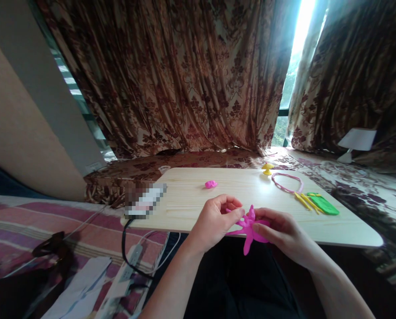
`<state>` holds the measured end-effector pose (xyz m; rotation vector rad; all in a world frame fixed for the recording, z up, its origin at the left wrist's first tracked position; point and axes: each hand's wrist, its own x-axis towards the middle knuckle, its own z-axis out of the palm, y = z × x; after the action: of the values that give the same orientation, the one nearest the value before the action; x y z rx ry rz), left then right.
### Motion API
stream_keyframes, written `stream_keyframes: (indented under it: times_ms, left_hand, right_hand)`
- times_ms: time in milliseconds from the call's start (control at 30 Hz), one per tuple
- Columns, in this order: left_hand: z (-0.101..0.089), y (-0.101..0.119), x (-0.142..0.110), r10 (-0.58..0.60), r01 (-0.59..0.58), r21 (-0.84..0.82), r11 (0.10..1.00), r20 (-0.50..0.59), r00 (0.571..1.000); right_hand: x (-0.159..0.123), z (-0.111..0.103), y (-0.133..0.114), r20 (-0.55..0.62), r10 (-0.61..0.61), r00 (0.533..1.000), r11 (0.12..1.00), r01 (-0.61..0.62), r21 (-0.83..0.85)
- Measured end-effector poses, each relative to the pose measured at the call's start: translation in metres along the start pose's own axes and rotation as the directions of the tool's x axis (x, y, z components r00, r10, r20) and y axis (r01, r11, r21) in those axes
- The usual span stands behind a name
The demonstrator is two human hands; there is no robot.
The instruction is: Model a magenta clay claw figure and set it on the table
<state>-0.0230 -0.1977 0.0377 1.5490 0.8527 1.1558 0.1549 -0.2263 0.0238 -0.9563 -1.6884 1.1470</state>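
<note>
- One white power strip [133,261] on striped bedding [18,217], black cable [123,239] looping up to the table's left end; probably set low and close so the cord reaches.
- Pixelated item at the left end of the pale wood-grain table [184,199]; can't tell what. Edge placement likely keeps it off the working area.
- Small pink clay-like lump [211,184] alone, beyond the hands; probably parked there within reach but clear of the fingers.
- Left hand [214,223]: thumb and forefinger pinched at a thin prong of the pink figure; exact contact partly hidden. A fingertip grip suits such slim parts.
- Pink clay-like branched figure [249,228] held between both hands at the table's near edge, above the lap; probably raised so its prongs don't get squashed.
- Yellow mushroom-like piece [267,169] upright by the far edge, seemingly standing on its wider foot.
- Right hand [280,228]: thumb pressed on the figure's broad rounded part, fingers behind; likely the steadying grip.
- Pink ring [287,182] lying flat, yellow strips [306,201] just beside it, green slab [324,204] next; laid flat, presumably to keep their shape.
</note>
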Motion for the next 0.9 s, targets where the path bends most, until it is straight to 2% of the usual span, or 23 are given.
stream_keyframes:
  times_ms: [100, 200, 300, 533, 900]
  left_hand:
    - [-0.006, 0.005, -0.001, -0.008, 0.007, 0.017, 1.0, 0.058, 0.998]
    - [-0.014, 0.015, 0.0, 0.006, -0.027, 0.146, 0.989, 0.142, 0.99]
    - [-0.02, 0.025, 0.0, 0.043, -0.083, 0.259, 0.962, 0.158, 0.987]
    - [-0.018, 0.035, 0.0, 0.111, -0.2, 0.382, 0.902, 0.241, 0.964]
    - [-0.015, 0.032, -0.001, 0.231, -0.319, 0.457, 0.83, 0.24, 0.943]
  right_hand:
    - [-0.001, 0.0, -0.002, 0.006, 0.005, 1.0, 1.0, -0.005, 0.001]
    - [-0.001, 0.0, -0.004, 0.016, 0.008, 1.0, 1.0, -0.009, 0.011]
    - [0.0, 0.0, -0.005, 0.032, 0.001, 0.999, 1.0, -0.002, 0.024]
    - [-0.001, -0.001, -0.005, 0.042, -0.011, 0.999, 0.999, 0.01, 0.034]
    - [0.001, -0.003, -0.008, 0.036, -0.006, 0.999, 0.999, 0.005, 0.034]
